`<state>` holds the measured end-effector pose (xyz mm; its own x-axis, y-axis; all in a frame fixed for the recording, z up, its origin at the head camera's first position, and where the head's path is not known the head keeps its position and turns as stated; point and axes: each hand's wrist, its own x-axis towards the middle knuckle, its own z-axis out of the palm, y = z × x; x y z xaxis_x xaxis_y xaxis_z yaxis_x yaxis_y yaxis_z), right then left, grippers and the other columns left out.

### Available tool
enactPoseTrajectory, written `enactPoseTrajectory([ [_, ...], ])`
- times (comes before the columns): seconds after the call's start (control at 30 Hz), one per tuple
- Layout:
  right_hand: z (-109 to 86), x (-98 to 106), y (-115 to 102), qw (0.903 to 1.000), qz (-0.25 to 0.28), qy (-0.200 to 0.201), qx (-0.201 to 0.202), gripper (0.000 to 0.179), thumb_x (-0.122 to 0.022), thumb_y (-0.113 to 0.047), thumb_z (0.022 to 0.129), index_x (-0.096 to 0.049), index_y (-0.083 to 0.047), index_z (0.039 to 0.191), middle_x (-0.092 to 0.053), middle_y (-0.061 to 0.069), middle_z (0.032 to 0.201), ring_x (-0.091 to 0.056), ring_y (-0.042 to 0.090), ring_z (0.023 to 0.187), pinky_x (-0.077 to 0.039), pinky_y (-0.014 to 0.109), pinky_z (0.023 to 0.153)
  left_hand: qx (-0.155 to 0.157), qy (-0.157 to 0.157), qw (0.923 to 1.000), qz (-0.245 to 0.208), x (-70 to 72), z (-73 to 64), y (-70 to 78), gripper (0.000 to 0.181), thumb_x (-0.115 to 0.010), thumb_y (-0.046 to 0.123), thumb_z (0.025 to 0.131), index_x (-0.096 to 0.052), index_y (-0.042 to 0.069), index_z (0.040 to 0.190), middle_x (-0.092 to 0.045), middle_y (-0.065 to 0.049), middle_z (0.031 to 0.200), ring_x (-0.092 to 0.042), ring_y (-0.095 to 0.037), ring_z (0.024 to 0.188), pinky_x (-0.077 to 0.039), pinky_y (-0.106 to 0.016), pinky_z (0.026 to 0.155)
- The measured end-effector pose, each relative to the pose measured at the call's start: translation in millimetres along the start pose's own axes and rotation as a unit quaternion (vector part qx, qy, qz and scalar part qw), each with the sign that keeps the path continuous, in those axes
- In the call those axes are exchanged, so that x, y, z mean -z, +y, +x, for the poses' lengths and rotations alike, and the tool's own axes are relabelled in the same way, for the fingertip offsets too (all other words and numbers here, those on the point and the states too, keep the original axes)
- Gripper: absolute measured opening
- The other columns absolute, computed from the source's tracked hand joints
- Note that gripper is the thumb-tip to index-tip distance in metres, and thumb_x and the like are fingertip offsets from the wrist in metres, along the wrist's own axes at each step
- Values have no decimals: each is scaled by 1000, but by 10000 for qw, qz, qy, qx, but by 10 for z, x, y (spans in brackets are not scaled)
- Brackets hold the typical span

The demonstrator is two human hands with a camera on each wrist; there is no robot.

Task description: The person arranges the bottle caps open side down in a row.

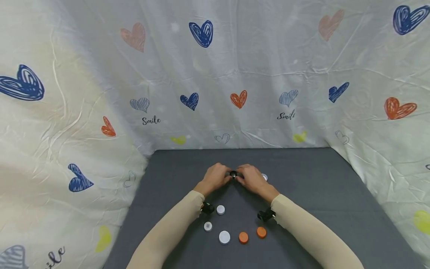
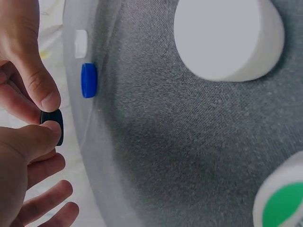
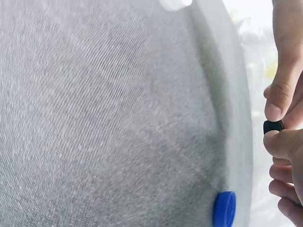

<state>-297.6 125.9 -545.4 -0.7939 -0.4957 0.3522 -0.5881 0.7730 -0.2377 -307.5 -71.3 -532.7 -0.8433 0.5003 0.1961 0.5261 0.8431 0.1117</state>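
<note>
A small round black cap (image 1: 233, 174) is held between both hands near the far part of the grey table. My left hand (image 1: 215, 177) pinches its left side, and my right hand (image 1: 252, 180) pinches it from the right. In the left wrist view, the left thumb lies across the face of the black cap (image 2: 57, 120), while the right thumb meets its edge. The right wrist view shows only a sliver of the black cap (image 3: 272, 126) between the two thumbs. Beside the right hand, a pale-rimmed round cap (image 1: 264, 176) is partly hidden.
Nearer on the table are white caps (image 1: 220, 209), (image 1: 224, 237), a cap with a grey square (image 1: 208, 226) and orange caps (image 1: 243, 237), (image 1: 261, 232). A blue cap (image 2: 89, 80) and a white cap (image 2: 81, 43) lie farther off. A heart-patterned curtain (image 1: 208, 74) hangs behind.
</note>
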Motion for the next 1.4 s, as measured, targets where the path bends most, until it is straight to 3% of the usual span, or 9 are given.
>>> enactPoseTrajectory([
  [0.57, -179, 342, -300, 9968, 420, 496, 472, 29, -78, -22, 89, -75, -7, 114, -71, 10, 118, -67, 28, 109, -56, 47, 89, -551, 718, 9959, -22, 336, -352, 83, 27, -76, 35, 90, -77, 20, 112, -76, 6, 104, -67, -15, 100, -57, -33, 83],
  [0.97, -287, 578, -481, 9938, 467, 834, 577, 34, -81, -23, 86, -75, -8, 116, -69, 8, 122, -65, 25, 112, -56, 43, 90, -957, 1284, 9870, 133, 618, -555, 211, 30, -78, 33, 89, -76, 19, 115, -76, 6, 108, -66, -16, 102, -56, -31, 87],
  [1.4, -467, 634, -622, 9869, 774, 1162, 806, 39, -84, -24, 83, -75, -11, 118, -70, 7, 122, -66, 23, 113, -56, 41, 91, -1126, 1484, 9823, -216, 698, -803, 279, 33, -79, 33, 88, -75, 17, 116, -76, 4, 110, -66, -17, 105, -55, -36, 87],
])
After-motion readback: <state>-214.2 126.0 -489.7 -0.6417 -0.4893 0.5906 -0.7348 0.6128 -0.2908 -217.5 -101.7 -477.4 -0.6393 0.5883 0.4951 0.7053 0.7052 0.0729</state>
